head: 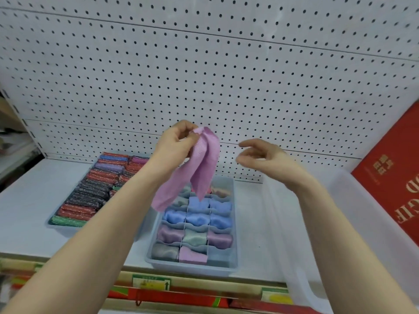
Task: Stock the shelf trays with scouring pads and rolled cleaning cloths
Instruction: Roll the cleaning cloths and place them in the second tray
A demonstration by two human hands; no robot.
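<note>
My left hand (179, 141) pinches the top of a pink cleaning cloth (199, 164), which hangs unrolled above the shelf. Right of the cloth and apart from it, my right hand (260, 156) hovers with its fingers spread, holding nothing. Below the cloth a blue divided tray (234, 245) holds rolled cloths in blue, purple, green, grey and pink; its near right compartment (218, 257) looks empty. Further left, a second tray (53, 224) is packed with sparkly scouring pads (90, 193) in red, black, purple and green.
A white pegboard (204, 75) backs the white shelf (29, 211). A clear plastic bin (317, 234) stands at the right, with a red box (390, 177) leaning behind it. Price labels run along the shelf's front edge (152, 283), above red packages on the shelf below.
</note>
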